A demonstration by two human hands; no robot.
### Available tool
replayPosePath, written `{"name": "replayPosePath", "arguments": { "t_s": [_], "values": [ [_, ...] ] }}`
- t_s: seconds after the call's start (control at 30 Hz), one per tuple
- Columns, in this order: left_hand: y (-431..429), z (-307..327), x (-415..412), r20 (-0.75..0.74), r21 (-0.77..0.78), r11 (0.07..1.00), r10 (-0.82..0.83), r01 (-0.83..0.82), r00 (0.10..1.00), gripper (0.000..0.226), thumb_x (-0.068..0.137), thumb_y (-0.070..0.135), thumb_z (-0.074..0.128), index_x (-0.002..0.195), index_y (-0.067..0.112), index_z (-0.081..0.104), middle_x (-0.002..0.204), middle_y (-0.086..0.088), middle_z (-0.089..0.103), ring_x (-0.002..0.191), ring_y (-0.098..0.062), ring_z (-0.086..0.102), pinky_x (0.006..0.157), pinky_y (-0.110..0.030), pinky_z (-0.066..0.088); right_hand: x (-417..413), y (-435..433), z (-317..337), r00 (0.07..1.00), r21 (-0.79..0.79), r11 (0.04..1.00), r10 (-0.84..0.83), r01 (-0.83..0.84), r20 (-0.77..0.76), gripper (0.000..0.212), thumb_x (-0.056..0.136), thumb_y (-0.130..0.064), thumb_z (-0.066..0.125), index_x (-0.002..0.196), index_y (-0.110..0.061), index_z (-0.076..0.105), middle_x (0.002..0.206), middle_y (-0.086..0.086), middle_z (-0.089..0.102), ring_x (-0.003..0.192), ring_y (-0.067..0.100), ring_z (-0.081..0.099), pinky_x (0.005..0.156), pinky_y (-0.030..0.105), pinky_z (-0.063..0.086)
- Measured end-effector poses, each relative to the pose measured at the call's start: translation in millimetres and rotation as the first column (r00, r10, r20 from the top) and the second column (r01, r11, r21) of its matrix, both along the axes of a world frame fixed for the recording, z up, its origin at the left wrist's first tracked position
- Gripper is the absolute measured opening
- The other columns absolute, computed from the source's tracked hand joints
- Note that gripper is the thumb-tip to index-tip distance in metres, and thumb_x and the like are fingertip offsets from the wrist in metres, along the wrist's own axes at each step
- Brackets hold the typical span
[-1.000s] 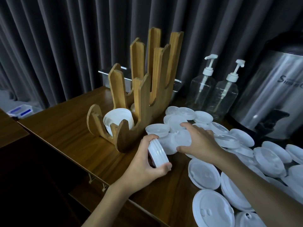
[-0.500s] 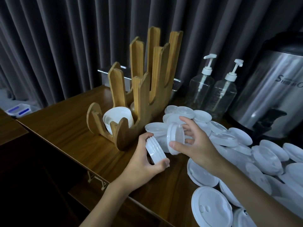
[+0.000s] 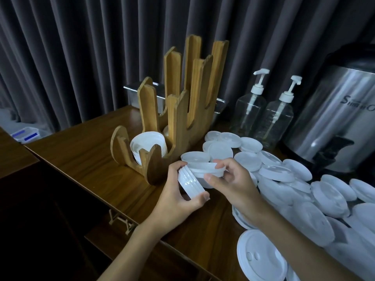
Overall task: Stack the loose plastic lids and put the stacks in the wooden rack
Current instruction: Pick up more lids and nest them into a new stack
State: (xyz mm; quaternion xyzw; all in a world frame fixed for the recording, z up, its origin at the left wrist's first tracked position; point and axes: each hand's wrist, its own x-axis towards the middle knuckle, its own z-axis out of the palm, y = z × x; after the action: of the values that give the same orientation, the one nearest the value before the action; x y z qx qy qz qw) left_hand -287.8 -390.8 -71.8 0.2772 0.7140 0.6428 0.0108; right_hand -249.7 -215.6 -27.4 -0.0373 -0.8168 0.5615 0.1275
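Observation:
My left hand (image 3: 178,196) grips a small stack of white lids (image 3: 190,183) on edge, just in front of the wooden rack (image 3: 178,110). My right hand (image 3: 233,181) pinches a single white lid (image 3: 205,168) by its rim and holds it close to the top of that stack. The rack's front slot holds a stack of lids (image 3: 148,146). Several loose lids (image 3: 304,189) lie spread over the table to the right.
Two clear pump bottles (image 3: 250,110) (image 3: 280,116) stand behind the loose lids. A large steel urn (image 3: 332,118) fills the right. A metal tray (image 3: 142,94) sits behind the rack. The table's front edge (image 3: 97,191) runs diagonally at the left, and dark curtains hang behind.
My right hand lifted one lid off the pile and carried it left toward the stack in my left hand. The left hand has stayed nearly in place.

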Motion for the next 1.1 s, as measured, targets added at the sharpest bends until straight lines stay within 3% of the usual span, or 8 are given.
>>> {"name": "replayPosePath", "arguments": {
  "t_s": [0.07, 0.17, 0.37, 0.5, 0.6, 0.8, 0.97, 1.1],
  "values": [
    [-0.4, -1.2, -0.1, -0.004, 0.019, 1.0, 0.001, -0.001, 1.0, 0.081, 0.072, 0.058, 0.079, 0.133, 0.041, 0.029, 0.118, 0.036, 0.045, 0.122, 0.006, 0.048, 0.092, -0.012, 0.049, 1.0, 1.6, -0.6, 0.999, 0.017, 0.999, 0.03, -0.03, 0.042, 0.03, 0.081, -0.034, 0.081, 0.104, -0.023, 0.065, 0.127, -0.016, 0.063, 0.109, -0.004, 0.065, 0.081, 0.017, 0.055],
    [-0.5, -1.8, -0.8, -0.016, 0.033, 0.999, 0.006, -0.006, 1.0, 0.08, 0.073, 0.057, 0.08, 0.133, 0.043, 0.029, 0.117, 0.036, 0.046, 0.122, 0.004, 0.049, 0.091, -0.013, 0.05, 4.8, 1.7, 3.2, 0.995, -0.019, 0.998, 0.068, -0.067, 0.074, 0.051, 0.07, -0.052, 0.075, 0.11, -0.022, 0.069, 0.132, -0.012, 0.063, 0.112, -0.002, 0.064, 0.088, 0.018, 0.055],
    [0.0, -3.2, -1.9, -0.025, 0.047, 0.999, 0.009, -0.007, 1.0, 0.08, 0.074, 0.055, 0.081, 0.133, 0.043, 0.029, 0.119, 0.034, 0.046, 0.121, 0.004, 0.049, 0.09, -0.011, 0.049, 9.8, 1.2, 8.1, 0.97, -0.065, 0.982, 0.188, -0.18, 0.155, 0.035, 0.07, -0.058, 0.068, 0.093, -0.034, 0.078, 0.133, -0.015, 0.063, 0.128, -0.006, 0.052, 0.106, 0.02, 0.043],
    [-0.9, -5.2, -3.5, -0.068, 0.038, 0.999, 0.022, -0.02, 0.997, 0.082, 0.075, 0.052, 0.083, 0.136, 0.038, 0.03, 0.121, 0.028, 0.047, 0.122, -0.003, 0.05, 0.091, -0.015, 0.05, 8.5, 1.9, 8.7, 0.955, -0.006, 0.977, 0.212, -0.215, 0.206, 0.019, 0.084, -0.042, 0.076, 0.1, -0.033, 0.078, 0.118, -0.022, 0.066, 0.121, -0.007, 0.056, 0.1, 0.019, 0.047],
    [-0.5, -5.5, -4.2, -0.112, 0.03, 0.999, 0.018, -0.014, 0.994, 0.081, 0.077, 0.047, 0.085, 0.137, 0.035, 0.032, 0.121, 0.025, 0.047, 0.123, -0.007, 0.05, 0.091, -0.016, 0.05, 8.2, 3.9, 11.4, 0.946, 0.059, 0.969, 0.219, -0.24, 0.239, 0.036, 0.079, -0.046, 0.073, 0.113, -0.035, 0.072, 0.111, -0.017, 0.071, 0.109, -0.003, 0.063, 0.091, 0.019, 0.053],
    [0.6, -3.4, -1.8, -0.137, 0.019, 1.0, -0.019, 0.022, 0.99, 0.079, 0.078, 0.047, 0.083, 0.138, 0.036, 0.032, 0.124, 0.022, 0.046, 0.124, -0.011, 0.05, 0.091, -0.021, 0.053, 6.4, 10.6, 16.7, 0.906, 0.086, 0.939, 0.293, -0.333, 0.305, 0.064, 0.079, -0.046, 0.071, 0.139, -0.033, 0.055, 0.134, -0.015, 0.062, 0.123, -0.001, 0.058, 0.104, 0.027, 0.049],
    [0.0, -4.2, 0.4, -0.099, -0.058, 0.993, -0.106, 0.101, 0.989, 0.085, 0.08, 0.045, 0.081, 0.142, 0.027, 0.026, 0.131, 0.004, 0.044, 0.125, -0.019, 0.05, 0.098, -0.037, 0.054, 5.0, 15.1, 15.5, 0.885, 0.065, 0.923, 0.34, -0.378, 0.317, 0.07, 0.081, -0.047, 0.075, 0.144, -0.028, 0.05, 0.136, -0.005, 0.063, 0.127, 0.007, 0.058, 0.108, 0.034, 0.048],
    [1.5, -4.3, 1.3, -0.122, -0.124, 0.986, -0.127, 0.112, 0.984, 0.088, 0.078, 0.047, 0.082, 0.141, 0.036, 0.022, 0.135, 0.006, 0.038, 0.128, -0.017, 0.046, 0.102, -0.037, 0.051, 2.5, 18.8, 14.4, 0.889, 0.095, 0.921, 0.333, -0.379, 0.315, 0.065, 0.08, -0.047, 0.073, 0.14, -0.033, 0.05, 0.126, -0.003, 0.068, 0.118, 0.004, 0.064, 0.098, 0.025, 0.053]
  ]
}}
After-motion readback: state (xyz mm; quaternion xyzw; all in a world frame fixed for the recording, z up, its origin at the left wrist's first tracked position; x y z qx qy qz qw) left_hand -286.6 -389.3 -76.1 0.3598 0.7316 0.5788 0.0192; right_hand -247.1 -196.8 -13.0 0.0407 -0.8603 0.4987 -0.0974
